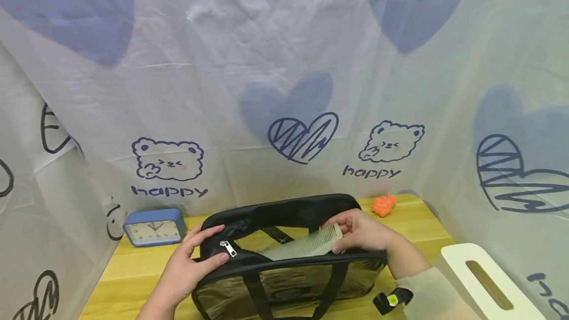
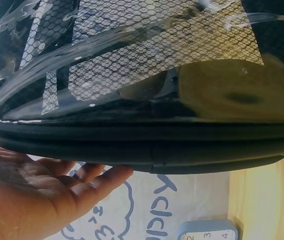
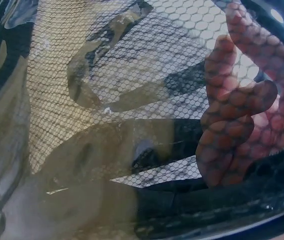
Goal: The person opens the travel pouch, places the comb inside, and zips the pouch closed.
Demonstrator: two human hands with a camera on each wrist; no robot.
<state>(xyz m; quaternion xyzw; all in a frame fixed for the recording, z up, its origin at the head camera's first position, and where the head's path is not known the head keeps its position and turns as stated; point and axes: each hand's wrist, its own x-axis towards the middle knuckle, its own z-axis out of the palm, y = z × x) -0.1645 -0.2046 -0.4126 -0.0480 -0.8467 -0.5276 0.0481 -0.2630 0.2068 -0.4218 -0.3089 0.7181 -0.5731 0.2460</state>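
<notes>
A black toiletry bag (image 1: pixel 291 268) with clear sides, mesh and a front handle stands on the table, its top unzipped. At its left end, my left hand (image 1: pixel 188 260) holds the rim, thumb in front and fingers behind, near the silver zipper pull (image 1: pixel 228 248). In the left wrist view, the left hand's (image 2: pixel 56 187) fingertips meet the black edge of the bag. My right hand (image 1: pixel 362 231) pinches one end of a pale green comb (image 1: pixel 306 245), tilted in the bag's opening with its far end inside. Through the mesh, the right wrist view shows that hand's curled fingers (image 3: pixel 227 115).
A blue alarm clock (image 1: pixel 154 227) stands at the back left of the wooden table (image 1: pixel 129 265). An orange yarn-like bundle (image 1: pixel 384 205) lies at the back right. A white box with a slot (image 1: pixel 484 275) stands beside my right forearm. Printed cloth (image 1: pixel 284 63) hangs behind the table.
</notes>
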